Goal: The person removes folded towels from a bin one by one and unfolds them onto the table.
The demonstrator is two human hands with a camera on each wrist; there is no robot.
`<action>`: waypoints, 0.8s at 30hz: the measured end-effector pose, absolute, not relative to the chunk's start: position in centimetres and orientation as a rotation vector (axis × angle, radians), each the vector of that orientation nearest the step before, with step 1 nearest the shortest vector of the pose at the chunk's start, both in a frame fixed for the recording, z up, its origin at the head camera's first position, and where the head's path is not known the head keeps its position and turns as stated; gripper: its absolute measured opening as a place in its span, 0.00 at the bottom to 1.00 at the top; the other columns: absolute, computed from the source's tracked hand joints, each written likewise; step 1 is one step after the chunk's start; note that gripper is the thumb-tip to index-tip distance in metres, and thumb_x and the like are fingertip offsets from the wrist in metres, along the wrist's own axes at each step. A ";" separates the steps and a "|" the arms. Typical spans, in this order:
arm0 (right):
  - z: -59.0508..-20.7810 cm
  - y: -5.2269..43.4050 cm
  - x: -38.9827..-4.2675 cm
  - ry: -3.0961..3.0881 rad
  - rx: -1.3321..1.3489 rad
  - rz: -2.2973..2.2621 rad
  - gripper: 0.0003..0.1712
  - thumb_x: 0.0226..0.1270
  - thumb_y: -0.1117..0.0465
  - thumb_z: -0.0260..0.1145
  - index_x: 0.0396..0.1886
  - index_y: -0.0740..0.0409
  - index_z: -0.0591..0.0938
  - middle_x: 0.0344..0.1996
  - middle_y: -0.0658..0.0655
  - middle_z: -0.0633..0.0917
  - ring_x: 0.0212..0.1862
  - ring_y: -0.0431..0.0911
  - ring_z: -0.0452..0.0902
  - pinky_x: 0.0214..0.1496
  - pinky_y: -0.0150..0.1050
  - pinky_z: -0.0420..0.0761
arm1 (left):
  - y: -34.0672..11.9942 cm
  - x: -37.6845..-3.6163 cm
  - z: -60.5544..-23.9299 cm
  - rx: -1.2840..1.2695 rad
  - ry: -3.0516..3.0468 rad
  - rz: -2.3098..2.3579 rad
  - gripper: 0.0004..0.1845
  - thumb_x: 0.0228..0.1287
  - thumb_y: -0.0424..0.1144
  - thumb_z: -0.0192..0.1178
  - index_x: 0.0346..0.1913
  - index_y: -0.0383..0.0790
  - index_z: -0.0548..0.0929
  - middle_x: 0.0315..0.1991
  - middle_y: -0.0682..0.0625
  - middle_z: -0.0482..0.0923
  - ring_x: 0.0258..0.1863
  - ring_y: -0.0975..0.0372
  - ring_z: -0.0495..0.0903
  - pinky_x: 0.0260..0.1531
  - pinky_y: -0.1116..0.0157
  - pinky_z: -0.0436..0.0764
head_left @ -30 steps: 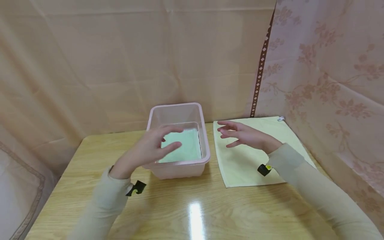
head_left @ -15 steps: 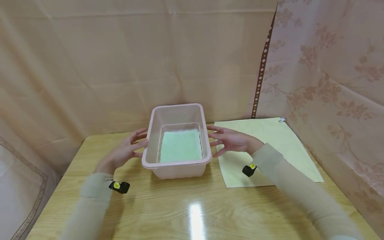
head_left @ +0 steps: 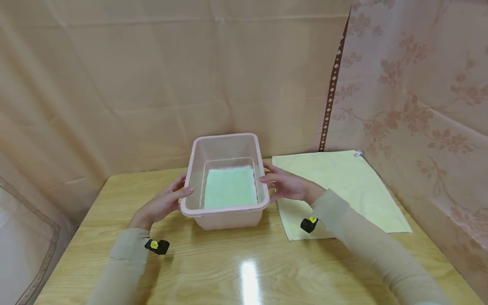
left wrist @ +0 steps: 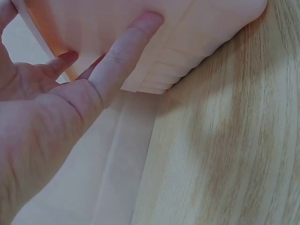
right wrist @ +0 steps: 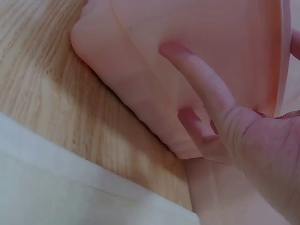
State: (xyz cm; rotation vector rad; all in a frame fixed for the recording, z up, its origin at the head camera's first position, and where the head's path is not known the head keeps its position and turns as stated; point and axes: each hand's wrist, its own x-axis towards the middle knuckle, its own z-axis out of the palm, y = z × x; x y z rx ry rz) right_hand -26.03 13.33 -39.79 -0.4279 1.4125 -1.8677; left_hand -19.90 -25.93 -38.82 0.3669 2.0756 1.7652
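**Head view: two hands hold a pink bin from either side**

Head camera looks down on a pale pink plastic bin (head_left: 225, 182) standing upright near the middle of a wooden table (head_left: 244, 262), toward its far edge; a folded green cloth (head_left: 229, 187) lies flat on the bin's floor. The left hand (head_left: 162, 203) is at the bin's 9 o'clock side, thumb lying over the rim and fingers against the outer wall; the right hand (head_left: 287, 185) is at the 3 o'clock side, thumb over the rim in the same way; the two hands are apart, one on each long wall, each clasping the bin. From the left wrist, the fingers (left wrist: 123, 56) lie long against the pink wall (left wrist: 197, 28), curling under the rim; from the right wrist, the fingers (right wrist: 201, 79) press the opposite wall (right wrist: 154, 56), with the bin's base resting on the wood grain (right wrist: 47, 93).

Outward from the bin, a pale yellow towel (head_left: 339, 186) is spread flat at its 3 o'clock, just beside it, under the right forearm; its edge shows in the right wrist view (right wrist: 70, 187). Both arms wear beige sleeves (head_left: 366, 245), each with a small black device with a yellow dot at the wrist (head_left: 309, 224). Beige curtain (head_left: 152, 84) hangs at 12 o'clock; a floral-patterned one (head_left: 419, 106) hangs at 2 o'clock.
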 end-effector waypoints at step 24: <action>-40.6 10.2 -25.4 1.457 -0.503 -1.887 0.44 0.70 0.59 0.59 0.82 0.38 0.52 0.76 0.71 0.56 0.72 0.71 0.57 0.48 0.66 0.81 | -28.7 -19.0 -38.8 0.350 2.118 1.744 0.37 0.80 0.42 0.50 0.82 0.42 0.44 0.75 0.34 0.52 0.64 0.51 0.71 0.53 0.58 0.80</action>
